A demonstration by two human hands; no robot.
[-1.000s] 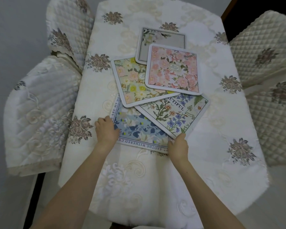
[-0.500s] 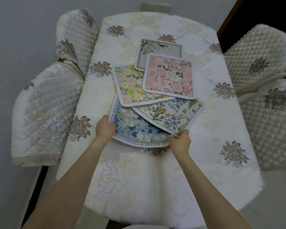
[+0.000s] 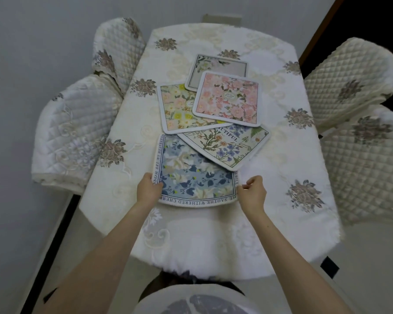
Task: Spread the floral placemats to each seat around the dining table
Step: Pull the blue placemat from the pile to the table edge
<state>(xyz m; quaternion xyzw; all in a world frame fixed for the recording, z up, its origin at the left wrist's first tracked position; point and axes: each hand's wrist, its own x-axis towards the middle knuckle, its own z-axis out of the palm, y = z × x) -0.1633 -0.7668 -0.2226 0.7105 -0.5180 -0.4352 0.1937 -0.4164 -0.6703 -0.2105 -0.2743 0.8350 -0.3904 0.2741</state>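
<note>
Several floral placemats overlap in the middle of the dining table [image 3: 281,223]. Nearest me lies a blue placemat [image 3: 191,177] with lettering round its border. My left hand [image 3: 149,189] grips its near left corner. My right hand [image 3: 252,193] hovers just off its near right corner, fingers loosely curled and holding nothing. A cream botanical placemat [image 3: 229,143] rests partly on the blue one. Behind come a yellow-flowered placemat [image 3: 177,109], a pink placemat [image 3: 229,98] on top, and a grey placemat [image 3: 218,66] at the back.
A cream embroidered cloth covers the table. Quilted chairs stand on both sides: two at the left [image 3: 73,132] [image 3: 116,48] and two at the right [image 3: 349,75] [image 3: 368,166]. A grey wall runs along the left. My white-clad lap sits at the table's near end.
The blue placemat has slid toward me, out from under the pile. My left hand stayed on its corner; my right hand came off the mats and now hangs beside the blue one.
</note>
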